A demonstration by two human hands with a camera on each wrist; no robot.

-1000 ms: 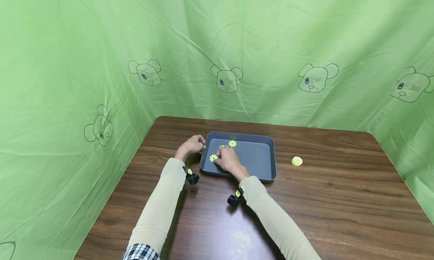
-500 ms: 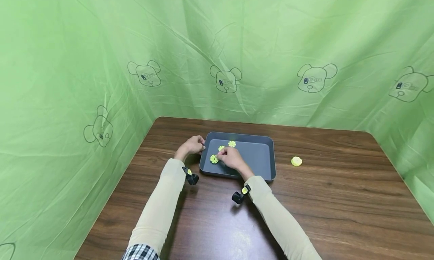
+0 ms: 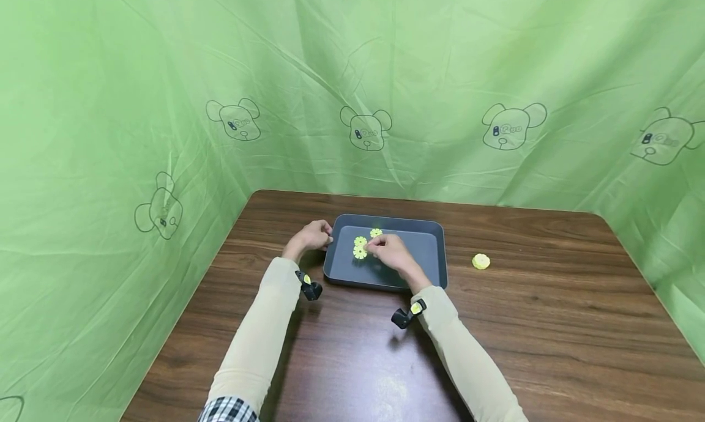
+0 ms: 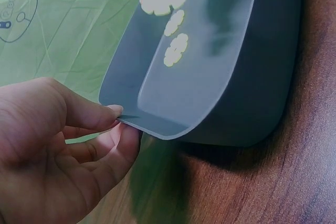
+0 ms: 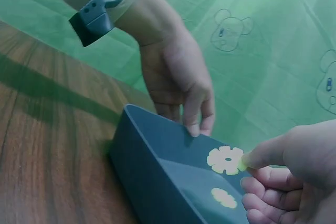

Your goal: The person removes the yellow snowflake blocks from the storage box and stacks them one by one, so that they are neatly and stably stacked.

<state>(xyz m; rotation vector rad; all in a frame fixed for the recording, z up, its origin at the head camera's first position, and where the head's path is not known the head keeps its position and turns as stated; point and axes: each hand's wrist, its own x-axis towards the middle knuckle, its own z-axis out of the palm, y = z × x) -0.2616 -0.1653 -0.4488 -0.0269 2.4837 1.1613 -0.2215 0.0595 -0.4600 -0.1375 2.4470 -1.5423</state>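
In the head view, a dark grey rectangular tray [image 3: 407, 257] lies on the wooden table. My left hand [image 3: 313, 235] pinches its left rim between thumb and fingers, as the left wrist view shows. My right hand [image 3: 393, 254] is over the tray, pinching a yellow flower-shaped piece [image 5: 216, 160] with a small centre hole by one edge, above the tray floor. Two similar flower pieces lie on the floor of the tray: one [image 3: 360, 241] just beyond the held piece and another [image 3: 376, 232] near the back wall. Fingers partly cover the held piece's edge.
A pale yellow, scallop-edged stack or piece [image 3: 481, 262] sits on the table [image 3: 551, 312] to the right of the tray. Green cloth [image 3: 429, 92] printed with bear heads hangs behind and along the sides. Each wrist carries a black camera.
My right hand has moved right across the tray, carrying the flower piece away from the left side. The left hand stays on the rim, and the tray has not moved.
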